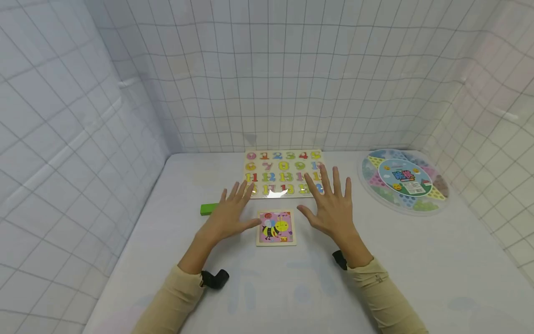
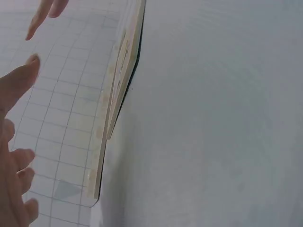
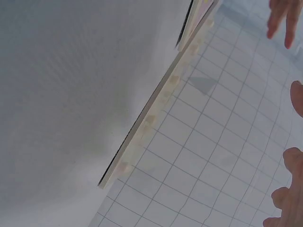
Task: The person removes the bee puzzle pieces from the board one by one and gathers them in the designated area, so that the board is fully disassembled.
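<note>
Between my two hands lies a small square bee jigsaw puzzle point(image 1: 276, 227) in a pale wooden frame. My left hand point(image 1: 228, 219) is spread with straight fingers left of it, the thumb tip near the frame's edge; whether they touch I cannot tell. On the right, my right hand point(image 1: 333, 211) is spread too, apart from the bee puzzle, its fingertips over the right part of a number board point(image 1: 283, 174). That board carries rows of coloured numerals. Neither hand holds anything. Both wrist views show the boards edge-on, with thumb and fingertips at the side.
A green block point(image 1: 208, 209) lies partly hidden behind the left hand. At the back right rests a round, clear-cased board game point(image 1: 403, 182) with a colourful star pattern. Grid-patterned white walls point(image 1: 283, 79) enclose the white table point(image 1: 275, 297) at the back and sides.
</note>
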Action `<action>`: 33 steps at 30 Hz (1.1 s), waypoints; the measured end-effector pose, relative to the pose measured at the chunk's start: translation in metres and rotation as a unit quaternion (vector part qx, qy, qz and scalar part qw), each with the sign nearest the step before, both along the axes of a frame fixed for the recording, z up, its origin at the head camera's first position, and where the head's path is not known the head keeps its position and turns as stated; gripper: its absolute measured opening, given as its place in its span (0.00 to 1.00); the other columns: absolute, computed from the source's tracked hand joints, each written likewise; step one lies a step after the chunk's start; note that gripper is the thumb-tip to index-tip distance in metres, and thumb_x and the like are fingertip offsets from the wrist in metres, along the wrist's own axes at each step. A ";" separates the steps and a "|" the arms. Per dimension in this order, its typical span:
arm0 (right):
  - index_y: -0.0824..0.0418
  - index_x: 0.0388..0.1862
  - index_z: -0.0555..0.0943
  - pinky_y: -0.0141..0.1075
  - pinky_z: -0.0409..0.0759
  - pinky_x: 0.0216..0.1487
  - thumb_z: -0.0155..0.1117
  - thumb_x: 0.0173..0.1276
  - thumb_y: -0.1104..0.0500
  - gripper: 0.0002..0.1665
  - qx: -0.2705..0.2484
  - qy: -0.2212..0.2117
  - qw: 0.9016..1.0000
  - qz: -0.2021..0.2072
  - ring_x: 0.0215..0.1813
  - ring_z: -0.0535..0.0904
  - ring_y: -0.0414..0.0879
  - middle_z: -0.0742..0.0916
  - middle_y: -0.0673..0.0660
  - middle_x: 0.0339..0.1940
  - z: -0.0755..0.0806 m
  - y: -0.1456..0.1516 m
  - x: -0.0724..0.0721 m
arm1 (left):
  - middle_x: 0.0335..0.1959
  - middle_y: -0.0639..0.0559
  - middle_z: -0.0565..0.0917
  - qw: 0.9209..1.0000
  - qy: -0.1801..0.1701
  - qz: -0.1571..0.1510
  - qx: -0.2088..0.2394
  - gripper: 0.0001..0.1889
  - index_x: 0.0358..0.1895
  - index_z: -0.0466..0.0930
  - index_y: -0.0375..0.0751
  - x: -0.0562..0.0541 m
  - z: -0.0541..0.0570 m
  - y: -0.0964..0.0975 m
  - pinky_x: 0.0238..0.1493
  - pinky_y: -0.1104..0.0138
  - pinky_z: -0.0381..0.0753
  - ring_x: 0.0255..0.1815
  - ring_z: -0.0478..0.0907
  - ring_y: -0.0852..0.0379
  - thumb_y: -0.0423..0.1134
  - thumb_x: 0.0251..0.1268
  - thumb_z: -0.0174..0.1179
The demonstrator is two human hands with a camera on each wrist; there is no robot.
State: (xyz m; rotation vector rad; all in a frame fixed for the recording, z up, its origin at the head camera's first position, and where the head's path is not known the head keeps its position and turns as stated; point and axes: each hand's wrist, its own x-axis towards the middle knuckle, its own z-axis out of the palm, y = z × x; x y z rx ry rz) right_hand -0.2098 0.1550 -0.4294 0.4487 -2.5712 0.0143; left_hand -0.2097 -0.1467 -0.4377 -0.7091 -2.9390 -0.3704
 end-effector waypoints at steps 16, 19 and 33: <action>0.42 0.79 0.53 0.69 0.45 0.75 0.49 0.60 0.24 0.52 0.005 -0.011 1.000 -0.013 0.82 0.30 0.59 0.40 0.55 0.83 0.003 0.002 -0.004 | 0.80 0.44 0.50 0.977 -0.196 -0.055 0.059 0.59 0.78 0.47 0.42 -0.011 -0.042 -0.001 0.81 0.52 0.42 0.82 0.42 0.46 0.71 0.50 0.62; 0.41 0.79 0.53 0.69 0.44 0.75 0.51 0.59 0.25 0.52 0.003 -0.018 1.000 -0.015 0.82 0.29 0.59 0.40 0.55 0.83 0.003 0.002 -0.003 | 0.80 0.45 0.48 0.977 -0.201 -0.057 0.042 0.61 0.79 0.45 0.40 -0.010 -0.042 -0.001 0.82 0.52 0.39 0.82 0.40 0.47 0.72 0.48 0.63; 0.38 0.80 0.47 0.68 0.47 0.75 0.51 0.61 0.25 0.52 0.001 -0.056 0.998 -0.027 0.82 0.39 0.62 0.41 0.54 0.83 0.002 0.002 -0.001 | 0.80 0.49 0.48 0.982 -0.177 -0.066 0.003 0.60 0.78 0.48 0.41 -0.005 -0.042 0.000 0.81 0.50 0.41 0.82 0.42 0.48 0.73 0.48 0.62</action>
